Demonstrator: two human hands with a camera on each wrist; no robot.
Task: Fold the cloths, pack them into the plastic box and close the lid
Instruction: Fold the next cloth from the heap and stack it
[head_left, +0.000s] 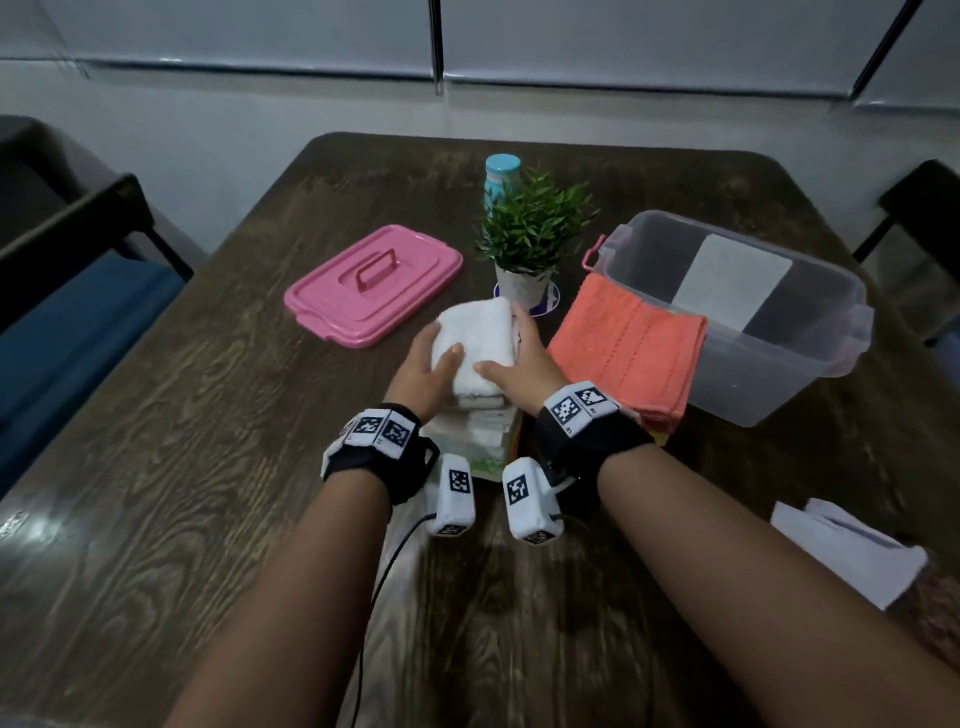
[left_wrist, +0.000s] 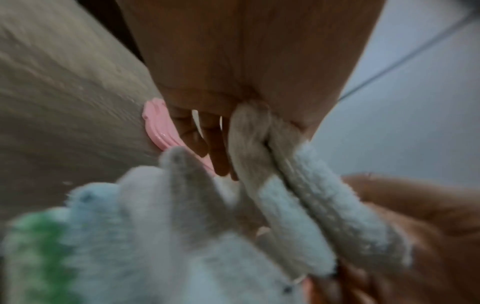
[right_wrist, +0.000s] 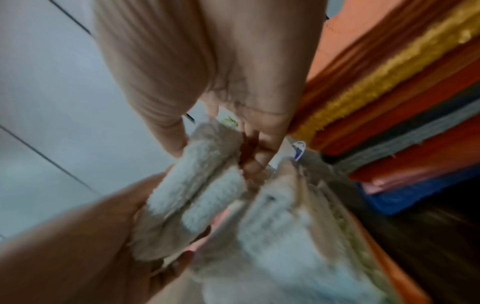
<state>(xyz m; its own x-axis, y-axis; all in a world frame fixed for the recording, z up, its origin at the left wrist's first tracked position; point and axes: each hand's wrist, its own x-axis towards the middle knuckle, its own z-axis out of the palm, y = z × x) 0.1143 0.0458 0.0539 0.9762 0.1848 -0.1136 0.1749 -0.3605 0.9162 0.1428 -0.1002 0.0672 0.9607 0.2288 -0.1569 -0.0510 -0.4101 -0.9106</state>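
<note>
Head view: the folded white cloth (head_left: 475, 343) sits atop a stack of folded cloths (head_left: 480, 431), clasped from both sides by the left hand (head_left: 426, 371) and right hand (head_left: 524, 364); its long axis runs away from the person; the open plastic box (head_left: 737, 317) lies to the right, nearer the right hand.

Left wrist view: left fingers (left_wrist: 205, 142) curl along the cloth's edge.

Right wrist view: right fingers (right_wrist: 259, 148) grip the opposite side; orange cloths (right_wrist: 389, 92) lie just beside.

A folded white cloth (head_left: 475, 343) sits atop a stack of folded cloths (head_left: 480, 441) mid-table; a coral pile (head_left: 631, 348) lies just beside the clear, open plastic box (head_left: 810, 358) toward the right edge; its pink lid (head_left: 371, 283) lies flat, left of centre.
</note>
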